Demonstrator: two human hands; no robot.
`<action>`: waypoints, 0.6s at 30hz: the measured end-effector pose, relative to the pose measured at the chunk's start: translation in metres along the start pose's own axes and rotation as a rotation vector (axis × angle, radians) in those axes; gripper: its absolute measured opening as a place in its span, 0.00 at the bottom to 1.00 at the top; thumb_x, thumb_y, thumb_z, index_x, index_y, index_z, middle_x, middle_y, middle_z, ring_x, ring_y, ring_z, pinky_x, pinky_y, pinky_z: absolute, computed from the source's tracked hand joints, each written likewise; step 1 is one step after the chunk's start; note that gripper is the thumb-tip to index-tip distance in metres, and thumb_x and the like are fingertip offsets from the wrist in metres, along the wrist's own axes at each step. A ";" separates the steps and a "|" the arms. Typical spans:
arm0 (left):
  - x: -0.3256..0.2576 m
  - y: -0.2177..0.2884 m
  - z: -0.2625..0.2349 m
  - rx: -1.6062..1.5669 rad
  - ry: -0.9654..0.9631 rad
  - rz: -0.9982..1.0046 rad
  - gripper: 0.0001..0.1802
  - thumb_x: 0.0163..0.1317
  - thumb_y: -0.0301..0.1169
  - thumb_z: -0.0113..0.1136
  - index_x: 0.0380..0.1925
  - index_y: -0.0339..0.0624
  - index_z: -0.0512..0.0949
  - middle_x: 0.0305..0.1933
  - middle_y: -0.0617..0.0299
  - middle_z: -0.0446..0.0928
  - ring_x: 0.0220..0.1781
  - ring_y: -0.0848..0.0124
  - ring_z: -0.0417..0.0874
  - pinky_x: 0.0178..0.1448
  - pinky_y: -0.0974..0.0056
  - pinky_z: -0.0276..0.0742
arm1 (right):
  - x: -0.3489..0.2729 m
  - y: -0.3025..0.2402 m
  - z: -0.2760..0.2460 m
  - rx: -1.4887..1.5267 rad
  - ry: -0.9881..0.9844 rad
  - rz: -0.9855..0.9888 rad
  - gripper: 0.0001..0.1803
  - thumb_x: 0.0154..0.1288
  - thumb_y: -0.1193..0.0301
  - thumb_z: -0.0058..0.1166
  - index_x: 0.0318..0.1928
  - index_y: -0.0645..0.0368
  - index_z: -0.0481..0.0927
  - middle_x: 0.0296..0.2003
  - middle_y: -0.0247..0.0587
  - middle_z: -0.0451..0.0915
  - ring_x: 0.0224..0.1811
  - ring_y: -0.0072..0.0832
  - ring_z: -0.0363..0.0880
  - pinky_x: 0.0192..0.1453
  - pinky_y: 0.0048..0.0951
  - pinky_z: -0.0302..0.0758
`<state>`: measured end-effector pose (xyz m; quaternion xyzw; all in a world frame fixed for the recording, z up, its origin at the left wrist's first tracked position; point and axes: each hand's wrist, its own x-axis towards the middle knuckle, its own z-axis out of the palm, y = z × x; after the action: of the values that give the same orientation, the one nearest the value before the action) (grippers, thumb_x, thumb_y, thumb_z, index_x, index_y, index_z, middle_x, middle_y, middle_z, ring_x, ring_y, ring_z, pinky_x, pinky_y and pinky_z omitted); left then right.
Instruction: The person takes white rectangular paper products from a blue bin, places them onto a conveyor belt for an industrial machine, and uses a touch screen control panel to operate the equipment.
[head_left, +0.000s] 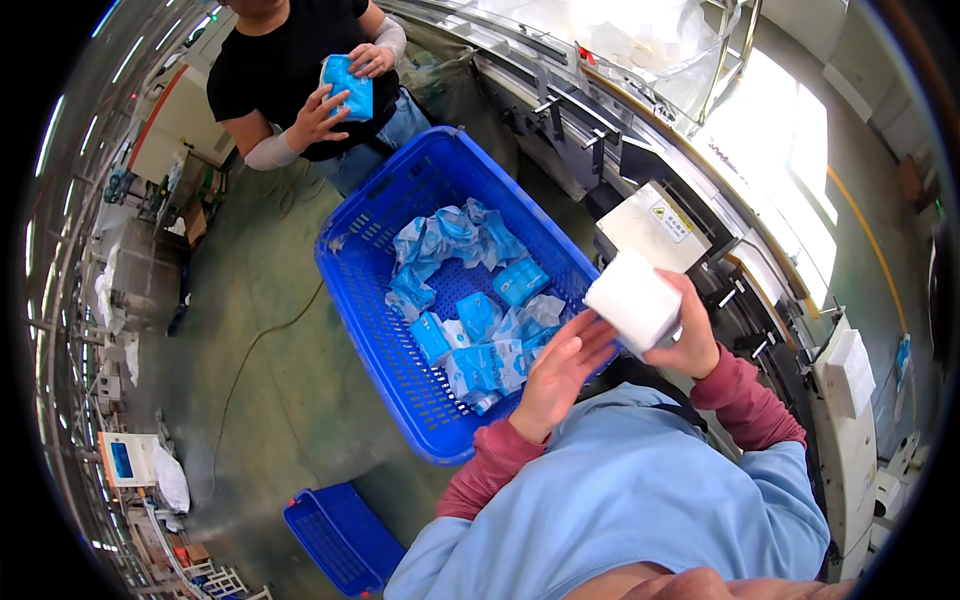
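The right hand [690,340] grips a white tissue stack [632,298], the left hand [560,372] lies flat-fingered against it, above a blue basket [370,320] of blue packets [480,330], a co-worker [300,70] opposite.

A single head-worn fisheye view looks steeply down, close over the blue basket [400,250] and floor.

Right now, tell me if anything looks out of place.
Nothing stands out. The blue packs lie jumbled and crumpled, but all inside the basket. The right hand holds a white stack; the left hand touches its side.
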<state>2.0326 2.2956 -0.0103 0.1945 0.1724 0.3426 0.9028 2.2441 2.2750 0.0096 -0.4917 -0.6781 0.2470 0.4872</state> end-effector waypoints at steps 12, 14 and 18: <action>0.025 -0.027 -0.007 0.078 0.047 0.284 0.50 0.48 0.43 0.69 0.64 0.37 0.50 0.64 0.57 0.59 0.66 0.66 0.60 0.68 0.60 0.57 | -0.006 0.030 0.034 1.499 0.306 0.603 0.36 0.57 0.59 0.57 0.62 0.61 0.59 0.57 0.42 0.69 0.59 0.35 0.68 0.64 0.37 0.63; 0.028 -0.028 -0.002 0.269 0.085 0.367 0.47 0.46 0.32 0.70 0.63 0.36 0.51 0.62 0.56 0.61 0.65 0.67 0.61 0.67 0.62 0.57 | -0.010 0.027 0.030 1.427 0.299 0.582 0.37 0.56 0.60 0.58 0.62 0.61 0.59 0.57 0.41 0.69 0.60 0.34 0.67 0.64 0.37 0.62; 0.035 -0.022 0.001 0.391 0.178 0.288 0.46 0.45 0.27 0.70 0.63 0.38 0.54 0.61 0.58 0.63 0.64 0.66 0.62 0.67 0.62 0.55 | -0.024 0.037 0.009 1.137 0.235 0.498 0.43 0.50 0.66 0.62 0.64 0.61 0.55 0.59 0.40 0.66 0.63 0.33 0.63 0.67 0.35 0.58</action>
<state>2.0699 2.3049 -0.0259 0.3569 0.2845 0.4437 0.7712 2.2523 2.2688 -0.0339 -0.3228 -0.2478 0.6192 0.6715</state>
